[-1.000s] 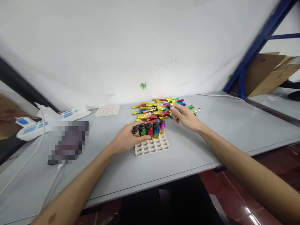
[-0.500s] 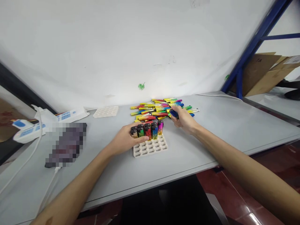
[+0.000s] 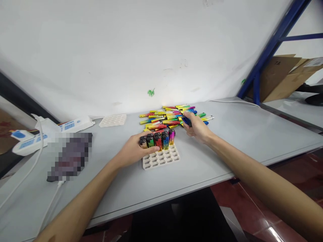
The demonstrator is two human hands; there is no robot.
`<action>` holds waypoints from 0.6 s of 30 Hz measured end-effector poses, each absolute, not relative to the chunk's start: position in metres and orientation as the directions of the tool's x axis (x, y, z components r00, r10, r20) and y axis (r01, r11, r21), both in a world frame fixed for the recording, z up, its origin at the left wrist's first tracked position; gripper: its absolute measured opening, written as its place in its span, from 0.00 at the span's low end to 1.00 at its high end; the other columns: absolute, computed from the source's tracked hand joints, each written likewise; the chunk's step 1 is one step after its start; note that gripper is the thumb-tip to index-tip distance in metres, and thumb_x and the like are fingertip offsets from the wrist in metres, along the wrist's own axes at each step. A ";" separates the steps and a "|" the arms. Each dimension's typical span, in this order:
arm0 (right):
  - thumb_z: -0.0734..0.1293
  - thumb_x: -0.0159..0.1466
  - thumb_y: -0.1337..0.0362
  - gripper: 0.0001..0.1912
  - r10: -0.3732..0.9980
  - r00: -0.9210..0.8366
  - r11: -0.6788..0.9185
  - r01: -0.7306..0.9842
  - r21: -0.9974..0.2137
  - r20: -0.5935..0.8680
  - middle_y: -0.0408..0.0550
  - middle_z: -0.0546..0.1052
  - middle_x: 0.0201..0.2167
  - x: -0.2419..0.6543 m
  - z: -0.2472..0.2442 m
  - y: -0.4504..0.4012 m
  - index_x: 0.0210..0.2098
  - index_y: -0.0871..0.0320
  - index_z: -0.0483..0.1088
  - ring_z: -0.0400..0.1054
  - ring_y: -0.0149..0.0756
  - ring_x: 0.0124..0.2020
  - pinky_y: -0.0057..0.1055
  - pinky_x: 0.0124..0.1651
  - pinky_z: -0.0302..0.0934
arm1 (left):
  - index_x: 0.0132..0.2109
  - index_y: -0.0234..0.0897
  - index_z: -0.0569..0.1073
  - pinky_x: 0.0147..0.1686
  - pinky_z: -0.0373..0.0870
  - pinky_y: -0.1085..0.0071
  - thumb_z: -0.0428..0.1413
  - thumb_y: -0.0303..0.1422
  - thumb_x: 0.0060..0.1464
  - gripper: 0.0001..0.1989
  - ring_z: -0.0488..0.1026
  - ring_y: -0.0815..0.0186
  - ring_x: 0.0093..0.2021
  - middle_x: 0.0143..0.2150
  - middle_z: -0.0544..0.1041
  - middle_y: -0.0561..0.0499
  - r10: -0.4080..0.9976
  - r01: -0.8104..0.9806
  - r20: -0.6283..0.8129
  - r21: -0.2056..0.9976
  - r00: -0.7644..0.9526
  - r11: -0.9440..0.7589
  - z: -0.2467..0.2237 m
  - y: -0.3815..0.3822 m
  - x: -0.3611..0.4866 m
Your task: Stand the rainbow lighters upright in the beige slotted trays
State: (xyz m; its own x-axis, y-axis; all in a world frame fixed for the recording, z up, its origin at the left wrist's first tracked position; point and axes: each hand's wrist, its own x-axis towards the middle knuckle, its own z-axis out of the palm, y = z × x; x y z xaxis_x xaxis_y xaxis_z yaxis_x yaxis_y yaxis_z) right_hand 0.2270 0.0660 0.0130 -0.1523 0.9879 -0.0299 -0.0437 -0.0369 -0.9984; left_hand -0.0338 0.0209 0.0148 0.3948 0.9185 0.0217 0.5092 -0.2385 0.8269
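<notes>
A white tray with slots (image 3: 162,160) lies on the grey table, and several coloured lighters (image 3: 157,141) stand upright in its back rows. My left hand (image 3: 135,148) is wrapped around the left side of these lighters, thumb across their front. At the right end of the back row stands a pink lighter (image 3: 172,137). My right hand (image 3: 195,127) is closed on a dark blue lighter (image 3: 186,121) at the right part of a loose pile of shiny lighters (image 3: 164,117).
Another white slotted tray (image 3: 113,120) lies at the back left. Further left are power strips (image 3: 70,125), white cables and a blurred dark object (image 3: 72,156). A white wall rises behind the table. Cardboard boxes (image 3: 282,75) and a blue frame (image 3: 267,55) stand at the right.
The view has shifted very slightly. Both hands keep nearly the same place and the same hold.
</notes>
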 end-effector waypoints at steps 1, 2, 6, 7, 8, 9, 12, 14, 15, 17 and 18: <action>0.61 0.65 0.49 0.28 0.990 -0.137 -0.040 -0.039 -0.998 -0.035 0.35 0.48 0.12 0.227 0.013 0.066 0.14 0.56 0.53 0.35 0.22 0.14 0.28 0.19 0.32 | 0.49 0.41 0.75 0.41 0.74 0.65 0.64 0.50 0.49 0.25 0.77 0.58 0.43 0.45 0.80 0.51 0.919 0.509 0.022 0.827 0.395 -0.238 0.015 0.021 -0.034; 0.61 0.65 0.51 0.27 0.992 -0.122 -0.045 -0.036 -0.998 -0.040 0.36 0.48 0.12 0.227 0.013 0.066 0.14 0.56 0.53 0.35 0.22 0.14 0.28 0.19 0.32 | 0.49 0.41 0.75 0.41 0.74 0.65 0.64 0.50 0.49 0.25 0.77 0.58 0.43 0.45 0.80 0.51 0.919 0.508 0.022 0.827 0.395 -0.239 0.014 0.021 -0.034; 0.62 0.64 0.51 0.25 0.993 -0.098 -0.065 -0.025 -0.998 -0.062 0.35 0.47 0.12 0.226 0.013 0.067 0.15 0.55 0.54 0.34 0.23 0.14 0.28 0.19 0.33 | 0.48 0.41 0.75 0.41 0.75 0.66 0.64 0.50 0.48 0.25 0.78 0.58 0.43 0.45 0.81 0.51 0.922 0.508 0.029 0.827 0.385 -0.238 0.015 0.020 -0.033; 0.62 0.64 0.50 0.25 0.992 -0.109 -0.063 -0.023 -0.998 -0.060 0.34 0.46 0.12 0.226 0.013 0.067 0.16 0.55 0.56 0.34 0.23 0.15 0.28 0.19 0.33 | 0.48 0.41 0.75 0.41 0.75 0.66 0.64 0.50 0.48 0.25 0.78 0.58 0.43 0.45 0.81 0.51 0.923 0.505 0.029 0.830 0.385 -0.236 0.015 0.020 -0.033; 0.62 0.64 0.48 0.25 0.990 -0.129 -0.056 -0.026 -0.998 -0.052 0.34 0.46 0.13 0.226 0.013 0.066 0.17 0.56 0.58 0.34 0.24 0.15 0.28 0.19 0.33 | 0.48 0.41 0.75 0.41 0.75 0.65 0.64 0.50 0.48 0.25 0.78 0.58 0.43 0.45 0.81 0.51 0.922 0.500 0.027 0.834 0.387 -0.234 0.015 0.020 -0.033; 0.61 0.65 0.45 0.26 0.986 -0.162 -0.047 -0.034 -0.998 -0.041 0.34 0.47 0.14 0.227 0.013 0.066 0.19 0.56 0.61 0.35 0.24 0.16 0.28 0.19 0.33 | 0.49 0.41 0.75 0.41 0.75 0.65 0.64 0.50 0.48 0.25 0.78 0.58 0.44 0.45 0.81 0.51 0.921 0.497 0.025 0.836 0.389 -0.233 0.015 0.020 -0.033; 0.60 0.66 0.43 0.24 0.962 -0.274 -0.019 -0.082 -0.996 0.004 0.37 0.55 0.18 0.229 0.014 0.066 0.30 0.58 0.71 0.45 0.27 0.18 0.27 0.21 0.42 | 0.50 0.41 0.75 0.41 0.75 0.66 0.65 0.49 0.48 0.25 0.78 0.58 0.43 0.46 0.81 0.51 0.921 0.509 0.032 0.826 0.388 -0.243 0.016 0.020 -0.033; 0.62 0.66 0.46 0.21 0.939 -0.338 0.028 -0.099 -0.995 0.060 0.41 0.63 0.23 0.232 0.016 0.065 0.35 0.58 0.73 0.55 0.30 0.24 0.29 0.26 0.52 | 0.50 0.41 0.75 0.41 0.74 0.66 0.65 0.48 0.48 0.25 0.78 0.58 0.44 0.47 0.81 0.51 0.921 0.518 0.041 0.817 0.388 -0.255 0.015 0.021 -0.033; 0.64 0.65 0.48 0.19 0.925 -0.368 0.062 -0.094 -0.994 0.092 0.43 0.66 0.26 0.234 0.017 0.064 0.35 0.58 0.73 0.58 0.31 0.27 0.30 0.30 0.55 | 0.50 0.41 0.76 0.42 0.74 0.66 0.65 0.48 0.48 0.25 0.78 0.57 0.44 0.48 0.81 0.51 0.920 0.522 0.046 0.812 0.388 -0.261 0.015 0.021 -0.034; 0.69 0.63 0.51 0.15 0.892 -0.432 0.122 -0.055 -0.991 0.134 0.44 0.69 0.31 0.239 0.021 0.062 0.33 0.57 0.73 0.60 0.32 0.31 0.31 0.35 0.57 | 0.51 0.41 0.75 0.42 0.75 0.65 0.65 0.48 0.48 0.25 0.78 0.57 0.45 0.49 0.81 0.50 0.920 0.530 0.059 0.802 0.388 -0.275 0.014 0.021 -0.034; 0.71 0.61 0.52 0.14 0.877 -0.459 0.142 -0.029 -0.989 0.140 0.44 0.69 0.31 0.241 0.022 0.061 0.32 0.57 0.72 0.60 0.32 0.32 0.31 0.36 0.57 | 0.51 0.41 0.75 0.42 0.75 0.65 0.65 0.48 0.49 0.25 0.78 0.56 0.45 0.49 0.81 0.49 0.920 0.535 0.066 0.796 0.386 -0.282 0.014 0.022 -0.034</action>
